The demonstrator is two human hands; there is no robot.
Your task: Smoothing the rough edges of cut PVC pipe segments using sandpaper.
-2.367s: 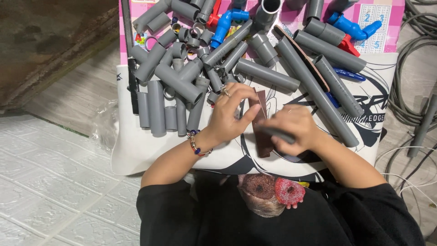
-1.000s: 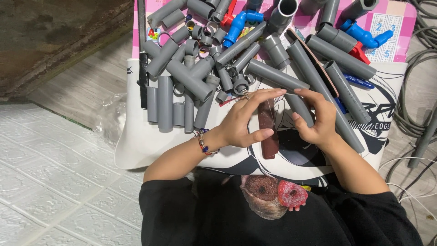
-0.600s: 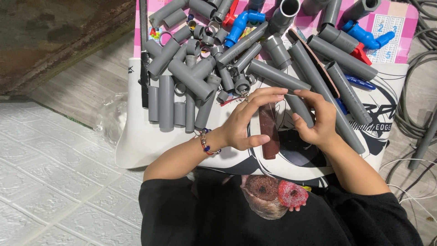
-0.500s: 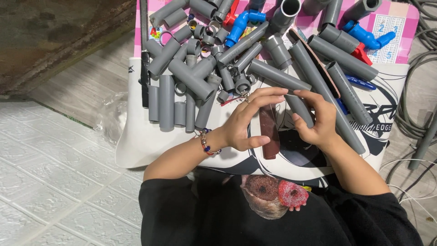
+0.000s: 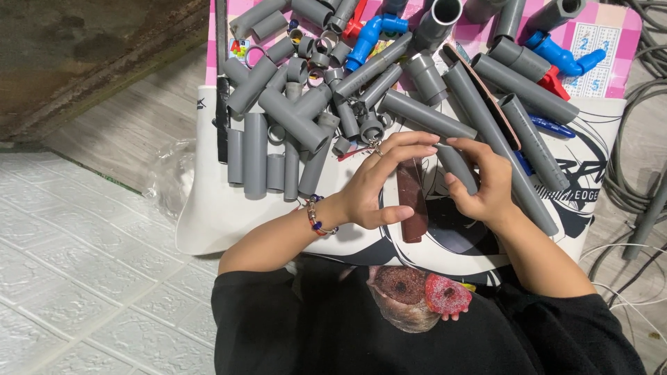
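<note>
My left hand [image 5: 375,187], with a beaded bracelet at the wrist, curls over a dark brown flat strip [image 5: 413,205] that lies on the white printed board [image 5: 215,215]; the thumb rests at the strip's side. My right hand [image 5: 486,184] faces it and grips a short grey pipe piece [image 5: 456,165] beside the strip. The fingertips of both hands almost meet above the strip. A heap of grey pipes and fittings [image 5: 292,118] lies just beyond my left hand.
Long grey pipes [image 5: 486,118] run diagonally past my right hand. Blue valves [image 5: 368,35] and red handles lie on a pink mat [image 5: 618,42] at the far edge. Cables [image 5: 636,180] coil at right, a clear plastic bag [image 5: 170,177] at left, white tiles below.
Since 2.4 s ago both hands have shifted away from my body, and the grey pipe piece moved from across the strip to beside it. Over the last second they have hardly moved.
</note>
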